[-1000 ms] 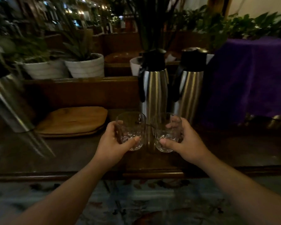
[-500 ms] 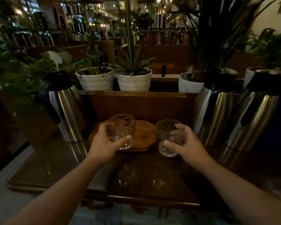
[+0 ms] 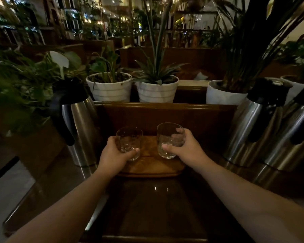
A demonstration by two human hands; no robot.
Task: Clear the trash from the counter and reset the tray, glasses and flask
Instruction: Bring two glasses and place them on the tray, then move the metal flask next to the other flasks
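Note:
My left hand [image 3: 115, 156] grips a clear patterned glass [image 3: 128, 140], and my right hand [image 3: 186, 149] grips a second clear glass [image 3: 168, 137]. Both glasses are upright over the wooden tray [image 3: 153, 168], which lies on the dark counter against the wooden back panel. Whether the glass bases touch the tray I cannot tell. A steel flask [image 3: 79, 123] with a black lid and handle stands left of the tray. Two more steel flasks [image 3: 249, 127] [image 3: 291, 135] stand to the right.
White plant pots [image 3: 110, 88] [image 3: 157, 91] [image 3: 221, 93] sit on the ledge behind the back panel. Leafy plants crowd the left side. The glossy counter [image 3: 156, 204] stretches toward me, with its edge at the lower left.
Both hands carried the glasses leftward from in front of the two flasks to above the wooden tray. The view swung left with them, bringing the left flask fully into sight.

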